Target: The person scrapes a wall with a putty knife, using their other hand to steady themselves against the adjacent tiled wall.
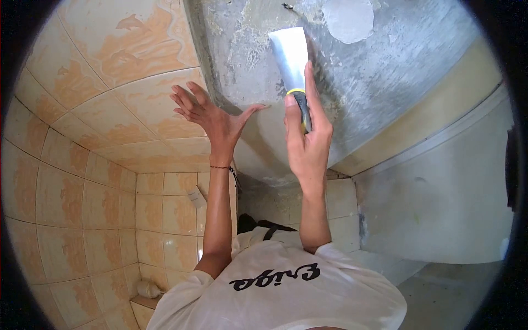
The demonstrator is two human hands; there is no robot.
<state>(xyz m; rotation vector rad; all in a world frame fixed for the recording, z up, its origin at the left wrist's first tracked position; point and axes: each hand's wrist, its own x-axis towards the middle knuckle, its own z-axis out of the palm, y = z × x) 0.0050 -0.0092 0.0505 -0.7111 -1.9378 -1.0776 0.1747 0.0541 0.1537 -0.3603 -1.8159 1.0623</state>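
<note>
My right hand (311,137) is wrapped round the dark grey and yellow handle of a putty knife (291,58), with the index finger stretched along it. The wide metal blade points up, in front of a rough grey cement wall (247,60). To the left, my left hand (212,115) is raised with its fingers apart and holds nothing. It is near the edge where the cement meets the orange-patterned tiles (137,99). A thin dark bracelet circles the left wrist.
A pale round patch (349,21) shows on the cement wall. At the right is a large pale grey panel (434,203). A white dipper-like object (147,289) sits on a tiled ledge at the lower left. A small grey plate (196,197) is near the left forearm.
</note>
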